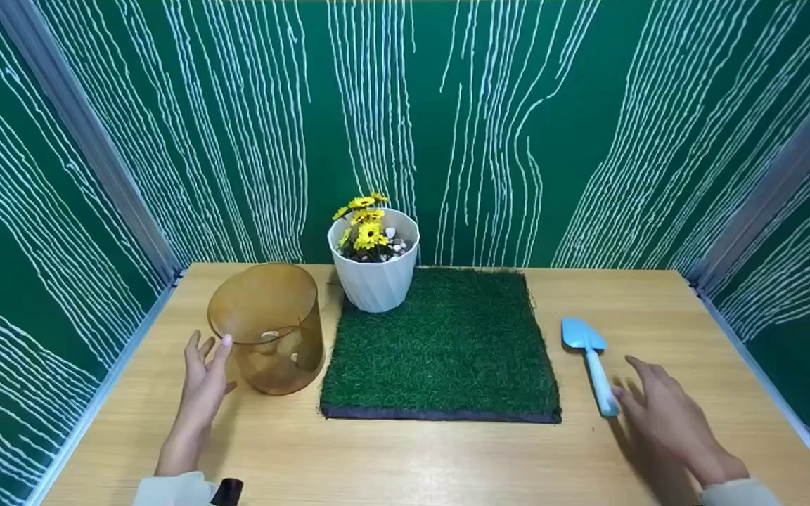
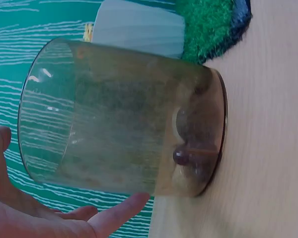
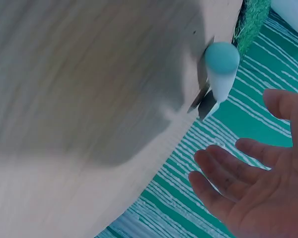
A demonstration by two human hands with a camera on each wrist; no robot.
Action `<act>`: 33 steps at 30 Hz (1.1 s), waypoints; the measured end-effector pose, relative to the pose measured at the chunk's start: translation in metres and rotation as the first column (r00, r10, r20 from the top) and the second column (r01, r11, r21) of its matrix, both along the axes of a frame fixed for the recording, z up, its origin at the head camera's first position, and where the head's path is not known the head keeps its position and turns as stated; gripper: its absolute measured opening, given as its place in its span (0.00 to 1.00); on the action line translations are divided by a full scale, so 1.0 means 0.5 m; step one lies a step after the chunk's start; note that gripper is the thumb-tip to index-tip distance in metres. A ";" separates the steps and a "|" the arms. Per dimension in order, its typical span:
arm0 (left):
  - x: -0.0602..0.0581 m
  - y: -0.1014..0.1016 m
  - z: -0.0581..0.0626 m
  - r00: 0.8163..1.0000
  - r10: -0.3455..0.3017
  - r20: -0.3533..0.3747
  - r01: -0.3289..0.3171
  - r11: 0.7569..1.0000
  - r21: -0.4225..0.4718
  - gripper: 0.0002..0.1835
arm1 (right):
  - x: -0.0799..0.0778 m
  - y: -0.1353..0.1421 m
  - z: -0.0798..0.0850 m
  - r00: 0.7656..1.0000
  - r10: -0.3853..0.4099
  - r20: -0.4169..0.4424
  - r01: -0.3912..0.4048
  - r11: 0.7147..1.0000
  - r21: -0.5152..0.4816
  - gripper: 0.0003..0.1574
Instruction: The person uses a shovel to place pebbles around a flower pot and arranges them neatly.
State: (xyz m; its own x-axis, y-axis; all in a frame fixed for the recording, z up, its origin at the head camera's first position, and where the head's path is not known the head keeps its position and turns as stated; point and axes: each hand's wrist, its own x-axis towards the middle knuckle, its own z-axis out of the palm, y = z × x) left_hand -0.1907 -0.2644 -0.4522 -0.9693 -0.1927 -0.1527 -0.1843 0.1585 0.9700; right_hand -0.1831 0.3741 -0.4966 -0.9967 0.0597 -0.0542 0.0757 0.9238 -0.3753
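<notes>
An amber see-through bin [image 1: 282, 351] stands at the left of the table, with a few small round objects showing through its lower wall in the left wrist view. Close to its left side is my left hand [image 1: 201, 393], thumb and fingers spread and relaxed; whether a fingertip touches the wall I cannot tell. A light blue hand trowel [image 1: 598, 376] lies at the right, blade pointing away. My right hand [image 1: 672, 418] hovers just right of its handle, fingers loosely extended and holding nothing. In the right wrist view the trowel's handle end [image 3: 222, 58] is apart from the fingers.
A square of artificial grass [image 1: 440, 351] lies mid-table. On its back left corner stands a white pot [image 1: 377, 284] with yellow flowers [image 1: 368, 235] and pebbles. Green walls with white lines [image 1: 588, 126] enclose the wooden table [image 1: 447, 460] at the back and sides.
</notes>
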 end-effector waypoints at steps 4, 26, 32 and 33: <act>-0.009 0.012 0.001 0.999 0.032 0.002 -0.032 0.999 0.027 0.49 | -0.015 -0.019 -0.006 1.000 -0.001 0.030 0.001 1.000 -0.001 0.47; -0.030 0.032 0.002 0.997 0.074 -0.038 -0.068 0.988 0.137 0.44 | -0.054 -0.072 -0.039 0.992 0.116 -0.046 -0.114 0.992 0.051 0.44; -0.027 0.031 0.003 0.996 0.073 -0.056 -0.063 0.985 0.159 0.44 | -0.054 -0.082 -0.050 0.979 0.158 -0.130 -0.146 0.985 0.092 0.41; -0.027 0.030 0.003 0.996 0.074 -0.053 -0.065 0.985 0.159 0.44 | -0.056 -0.083 -0.050 0.978 0.159 -0.138 -0.147 0.985 0.092 0.41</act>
State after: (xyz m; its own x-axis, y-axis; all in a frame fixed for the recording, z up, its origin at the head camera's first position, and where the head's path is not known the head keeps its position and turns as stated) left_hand -0.2042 -0.2493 -0.4505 -0.9625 -0.2380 -0.1299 -0.1317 -0.0082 0.9912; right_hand -0.2109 0.3325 -0.5217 -0.9913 -0.0961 0.0895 -0.1185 0.9480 -0.2954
